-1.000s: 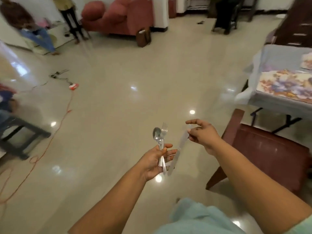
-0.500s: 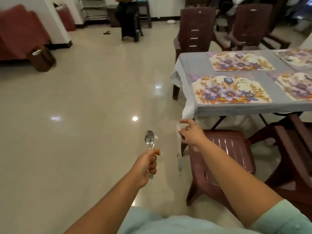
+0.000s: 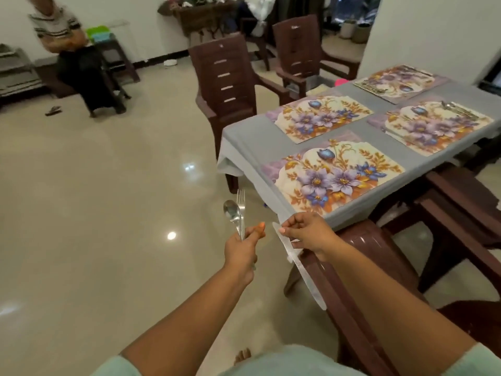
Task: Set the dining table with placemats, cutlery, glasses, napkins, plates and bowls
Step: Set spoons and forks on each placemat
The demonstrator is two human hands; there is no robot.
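Spoon (image 3: 231, 210), fork (image 3: 240, 210), knife (image 3: 301, 267): polished metal, bright and reflective. Floor (image 3: 108, 199): glossy tile, mirrors lamp glare. Chairs (image 3: 227, 85): brown moulded plastic, slight sheen. Tabletop (image 3: 249, 139) cover: grey matt cloth. Placemats (image 3: 333, 176): smooth, printed floral surface.

Soft, even indoor light is seen throughout. Ceiling lamps are mirrored as bright glare spots on the glossy floor (image 3: 108, 213). Motion blur is shown on the seated person (image 3: 58, 25) at upper left. Straight lines are bent by wide-angle distortion toward the edges.
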